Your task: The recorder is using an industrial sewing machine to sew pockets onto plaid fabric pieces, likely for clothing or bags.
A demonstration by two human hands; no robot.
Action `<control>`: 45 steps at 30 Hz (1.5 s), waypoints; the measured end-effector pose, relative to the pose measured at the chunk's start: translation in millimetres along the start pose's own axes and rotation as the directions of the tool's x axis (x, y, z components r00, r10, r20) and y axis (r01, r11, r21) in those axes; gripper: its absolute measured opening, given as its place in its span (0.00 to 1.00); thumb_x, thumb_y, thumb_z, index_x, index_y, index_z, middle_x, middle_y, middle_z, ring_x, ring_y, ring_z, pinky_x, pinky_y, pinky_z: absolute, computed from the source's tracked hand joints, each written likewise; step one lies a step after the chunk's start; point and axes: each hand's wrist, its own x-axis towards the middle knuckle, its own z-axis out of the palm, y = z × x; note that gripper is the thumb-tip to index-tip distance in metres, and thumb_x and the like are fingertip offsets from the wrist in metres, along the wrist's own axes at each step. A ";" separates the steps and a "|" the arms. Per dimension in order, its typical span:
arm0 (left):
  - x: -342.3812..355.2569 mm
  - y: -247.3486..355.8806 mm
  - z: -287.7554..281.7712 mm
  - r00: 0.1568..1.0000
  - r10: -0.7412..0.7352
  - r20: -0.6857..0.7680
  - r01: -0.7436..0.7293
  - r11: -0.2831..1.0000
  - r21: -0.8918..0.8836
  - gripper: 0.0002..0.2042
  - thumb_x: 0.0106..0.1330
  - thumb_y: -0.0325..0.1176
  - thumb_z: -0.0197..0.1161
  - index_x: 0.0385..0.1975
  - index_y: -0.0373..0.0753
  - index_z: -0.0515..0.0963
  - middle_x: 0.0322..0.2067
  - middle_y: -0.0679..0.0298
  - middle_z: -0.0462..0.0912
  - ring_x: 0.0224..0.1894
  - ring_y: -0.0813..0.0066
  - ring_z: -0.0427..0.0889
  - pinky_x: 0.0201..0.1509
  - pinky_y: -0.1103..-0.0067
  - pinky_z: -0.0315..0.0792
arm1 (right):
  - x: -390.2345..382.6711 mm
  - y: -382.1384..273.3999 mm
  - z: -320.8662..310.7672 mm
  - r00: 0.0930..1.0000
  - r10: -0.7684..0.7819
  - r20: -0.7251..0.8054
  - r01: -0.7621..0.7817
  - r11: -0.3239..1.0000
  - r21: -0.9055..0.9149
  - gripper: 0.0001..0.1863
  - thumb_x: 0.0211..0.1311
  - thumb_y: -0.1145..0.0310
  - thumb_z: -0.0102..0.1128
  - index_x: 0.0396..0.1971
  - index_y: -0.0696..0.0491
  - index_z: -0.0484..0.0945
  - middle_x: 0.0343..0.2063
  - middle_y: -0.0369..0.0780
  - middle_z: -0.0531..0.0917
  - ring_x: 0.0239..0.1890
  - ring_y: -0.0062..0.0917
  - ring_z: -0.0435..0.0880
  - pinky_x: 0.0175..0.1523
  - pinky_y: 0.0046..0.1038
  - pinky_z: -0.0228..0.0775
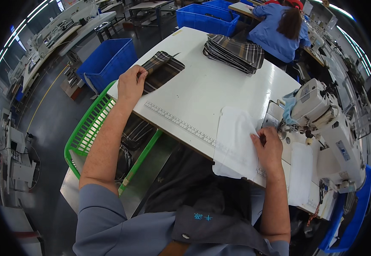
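At the left edge of the white table my left hand (132,85) pinches the near side of a dark plaid fabric piece (165,70), which lies on the tabletop. My right hand (269,147) is closed at the right edge of a translucent white template sheet (235,143), the thumb over that edge; its curled fingers partly hide the grip. The template lies flat, its near end jutting past the table's front edge. Just right of that hand stands a white sewing machine (317,106) with a light blue cloth (289,106) hanging on it.
A stack of plaid pieces (233,53) sits at the table's far side. Left below is a green basket (87,128) holding more plaid fabric. Blue bins (108,64) stand on the floor beyond. A co-worker in blue (277,32) sits at the far right.
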 end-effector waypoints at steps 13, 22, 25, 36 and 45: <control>-131.0 200.4 21.5 0.503 0.805 0.316 -0.681 0.594 -0.429 0.09 0.61 0.26 0.63 0.41 0.35 0.78 0.24 0.64 0.74 0.24 0.68 0.79 0.26 0.74 0.72 | -38.2 -1.6 -34.9 0.935 0.305 0.180 -0.353 0.852 0.386 0.18 0.64 0.76 0.62 0.54 0.56 0.80 0.17 0.33 0.75 0.19 0.14 0.68 0.26 0.23 0.61; -83.4 230.9 107.2 0.610 0.757 0.232 -0.501 0.596 -0.627 0.25 0.62 0.47 0.72 0.51 0.35 0.80 0.51 0.55 0.82 0.49 0.58 0.85 0.52 0.67 0.78 | -58.9 3.0 -39.2 0.941 0.329 0.081 -0.323 0.801 0.503 0.12 0.65 0.68 0.67 0.44 0.57 0.84 0.20 0.34 0.75 0.21 0.15 0.67 0.28 0.23 0.61; -86.0 239.3 122.0 0.616 0.716 0.328 -0.563 0.692 -0.452 0.26 0.58 0.50 0.74 0.47 0.35 0.81 0.54 0.55 0.79 0.55 0.54 0.80 0.57 0.64 0.74 | -64.3 3.6 -39.9 0.964 0.261 -0.045 -0.217 0.876 0.430 0.12 0.62 0.72 0.67 0.45 0.57 0.84 0.24 0.38 0.79 0.22 0.18 0.70 0.29 0.24 0.65; -91.0 242.2 106.8 0.754 0.599 0.269 -0.387 0.736 -0.556 0.15 0.64 0.40 0.73 0.40 0.35 0.79 0.28 0.62 0.82 0.29 0.70 0.80 0.36 0.76 0.74 | -72.2 4.0 -46.2 0.957 0.287 -0.047 -0.234 0.857 0.458 0.13 0.60 0.71 0.68 0.45 0.56 0.84 0.30 0.41 0.81 0.25 0.24 0.76 0.34 0.26 0.72; -96.0 275.7 31.6 0.747 0.487 0.454 -0.017 0.696 -0.718 0.05 0.67 0.29 0.68 0.36 0.35 0.81 0.28 0.62 0.84 0.32 0.74 0.82 0.41 0.79 0.74 | -79.5 -1.4 -52.7 0.980 0.112 -0.165 0.027 0.747 0.665 0.16 0.69 0.60 0.65 0.43 0.59 0.84 0.39 0.44 0.86 0.32 0.27 0.82 0.39 0.26 0.74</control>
